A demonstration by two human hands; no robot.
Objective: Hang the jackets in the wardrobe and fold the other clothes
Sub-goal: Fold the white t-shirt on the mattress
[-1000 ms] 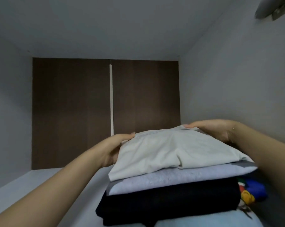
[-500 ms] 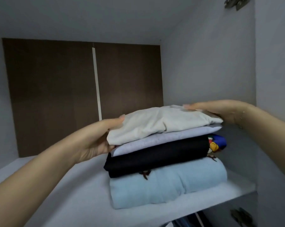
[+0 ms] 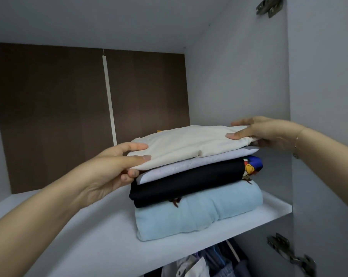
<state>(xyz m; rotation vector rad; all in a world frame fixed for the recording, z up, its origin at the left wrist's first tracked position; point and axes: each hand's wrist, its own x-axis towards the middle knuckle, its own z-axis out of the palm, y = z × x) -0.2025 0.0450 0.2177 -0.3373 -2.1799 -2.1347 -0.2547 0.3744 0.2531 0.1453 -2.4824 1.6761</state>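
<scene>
A stack of folded clothes stands on the white wardrobe shelf [image 3: 109,236]. On top lies a cream garment [image 3: 189,142], then a pale lilac one [image 3: 189,164], a black one [image 3: 189,182] with a coloured print at its right end, and a light blue one [image 3: 199,212] at the bottom. My left hand [image 3: 117,166] grips the cream garment's left edge, thumb and forefinger on top and the other fingers curled under. At the right edge my right hand [image 3: 263,130] holds the same garment, thumb on top.
The brown back panel [image 3: 49,116] and the grey side wall [image 3: 239,86] close in the shelf. Left of the stack the shelf is bare. Below the shelf hang several clothes [image 3: 209,260]. Door hinges [image 3: 289,254] sit on the right panel.
The view has pulled back and lowered, so the whole stack and shelf edge show. Both hands have slid toward the near corners of the cream garment.
</scene>
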